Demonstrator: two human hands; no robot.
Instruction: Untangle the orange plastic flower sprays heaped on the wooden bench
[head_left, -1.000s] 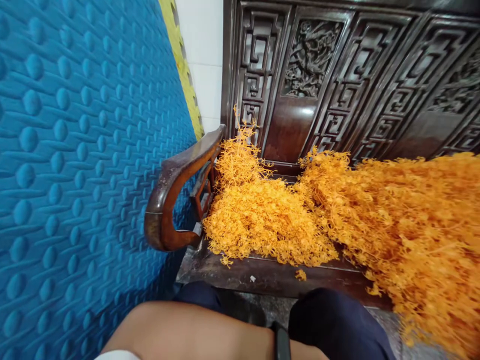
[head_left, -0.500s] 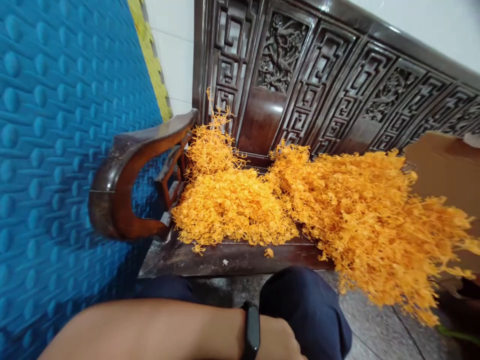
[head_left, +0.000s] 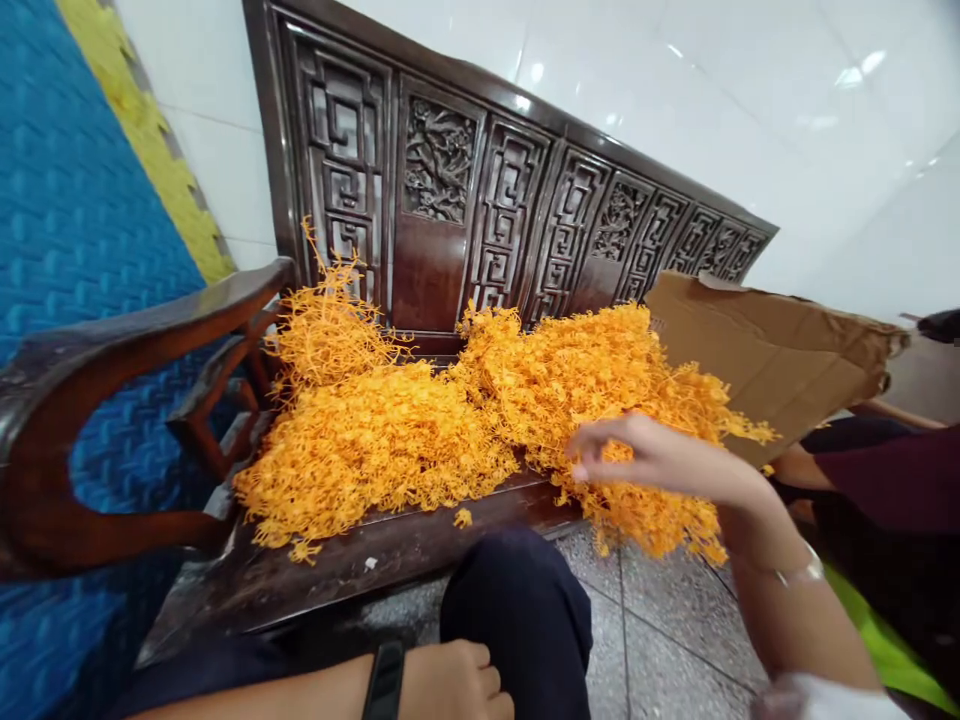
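A large heap of orange plastic sprigs [head_left: 480,410] covers the seat of a dark carved wooden bench [head_left: 450,190]. My right hand [head_left: 652,455] reaches in from the right, fingers loosely curled and pointing left, just above the right part of the heap; nothing shows in it. My left hand [head_left: 454,685] rests closed in a loose fist on my dark-trousered knee [head_left: 525,610] at the bottom edge, a black band on its wrist. One stray sprig [head_left: 463,517] lies near the bench's front edge.
A blue padded mat [head_left: 67,230] with a yellow one behind it stands at the left, beside the bench's curved armrest [head_left: 112,350]. A brown cardboard box [head_left: 765,350] sits at the right end. Another person's arm and dark clothing [head_left: 877,470] are at the far right. The floor is speckled tile.
The view has swung right and up, showing the cardboard box and white wall. My right hand has come into view over the heap. My left hand now shows on my knee.
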